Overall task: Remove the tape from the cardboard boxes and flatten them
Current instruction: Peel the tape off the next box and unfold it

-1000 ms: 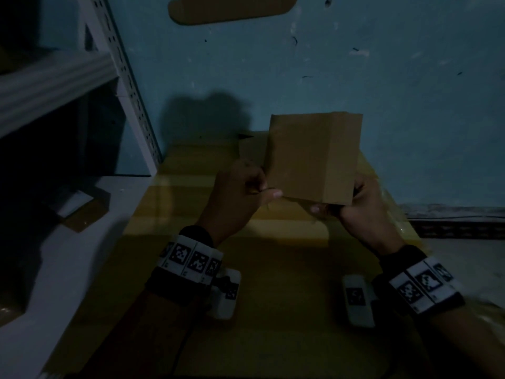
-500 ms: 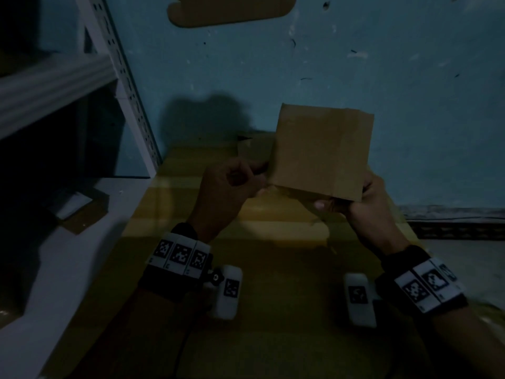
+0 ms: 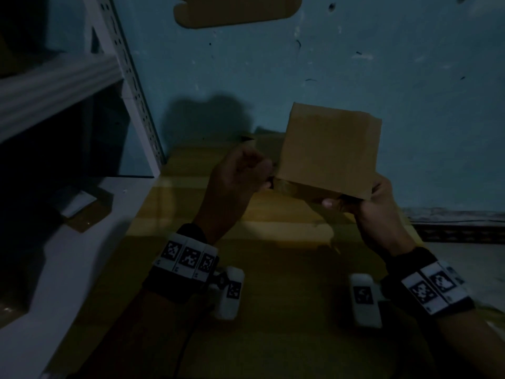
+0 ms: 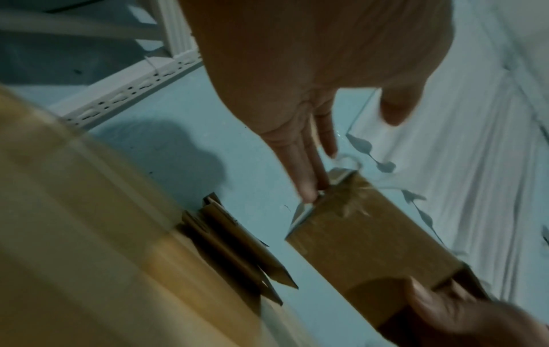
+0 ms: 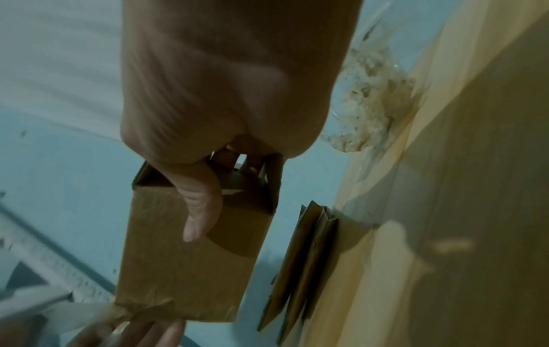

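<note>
A small brown cardboard box (image 3: 328,151) hangs in the air in front of the blue wall. My right hand (image 3: 366,203) grips its lower right end, with the thumb (image 5: 202,206) across one side and the fingers inside the open end. My left hand (image 3: 240,173) is at the box's lower left corner. There its fingertips (image 4: 309,185) touch the taped end, and it pinches a strip of clear tape (image 4: 352,162) that is lifting off that end. The same loose tape (image 5: 86,312) trails from the box's far corner in the right wrist view.
Below the hands lies a broad brown cardboard-covered table (image 3: 273,296). Several flattened boxes (image 4: 237,246) lean against the wall at its back edge. A crumpled wad of used tape (image 5: 368,110) sits at the table's right edge. A white metal shelf rack (image 3: 131,86) stands at the left.
The box has tipped and moved slightly up and to the right in my right hand. My left hand has curled and drawn back a little from the lower left corner.
</note>
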